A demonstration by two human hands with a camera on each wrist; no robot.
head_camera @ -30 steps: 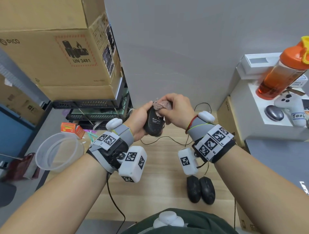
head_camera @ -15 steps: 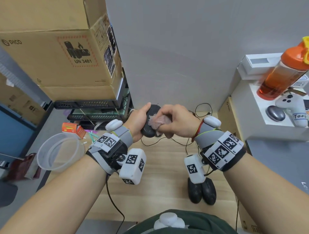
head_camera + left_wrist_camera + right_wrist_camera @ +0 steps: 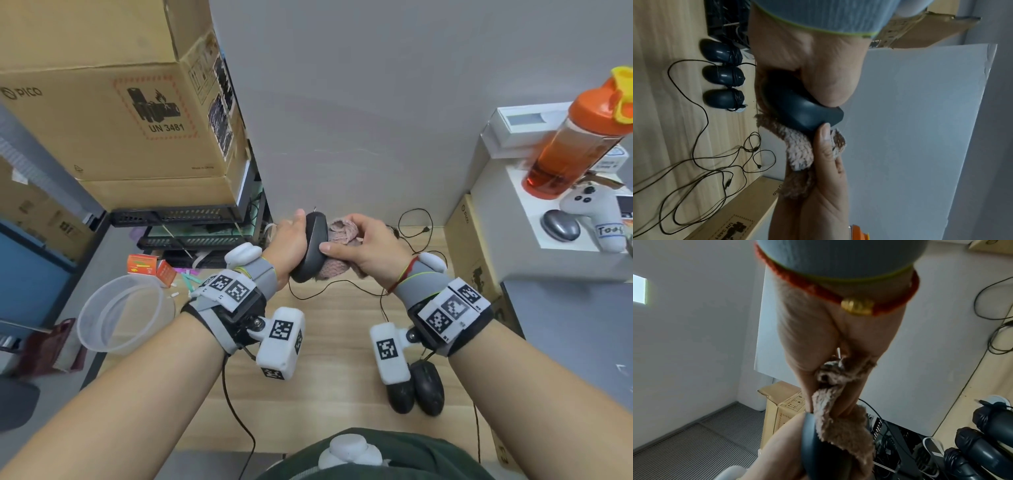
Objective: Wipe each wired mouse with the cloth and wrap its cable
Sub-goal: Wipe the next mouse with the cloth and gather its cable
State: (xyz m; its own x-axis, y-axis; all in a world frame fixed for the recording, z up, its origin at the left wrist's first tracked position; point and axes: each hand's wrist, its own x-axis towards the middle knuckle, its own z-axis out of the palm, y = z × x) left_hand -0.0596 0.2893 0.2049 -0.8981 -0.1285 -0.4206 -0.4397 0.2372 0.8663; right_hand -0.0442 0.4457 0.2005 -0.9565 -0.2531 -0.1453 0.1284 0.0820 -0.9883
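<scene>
Above the far edge of the pale wood-grain table, just short of the grey wall, the left hand held a black wired mouse on edge, fingers and thumb curled round its body. The right hand pressed a fluffy pinkish-brown cloth against the mouse's right face, its grip closed on the bunched fabric with the thumb lying on the mouse's rim. In the left wrist view the cloth lay under the mouse and ran back into the right hand's palm. In the right wrist view the cloth hung from between the fingers beside the mouse's dark edge.

The mouse's thin black cable drooped from it at 6 o'clock and trailed over the table toward 3 o'clock, where more loose black cable looped by the wall. Two black mice lay side by side on the table at 5 o'clock of the hands, partly hidden by the right wrist camera; the left wrist view showed three such mice in a row, cables wound round their bodies.

At 9 o'clock a clear round plastic tub sat beyond the table's left edge. At 10 o'clock stood a large brown cardboard box. At 2 o'clock an orange-lidded drink bottle and a white game controller rested on a white shelf.
</scene>
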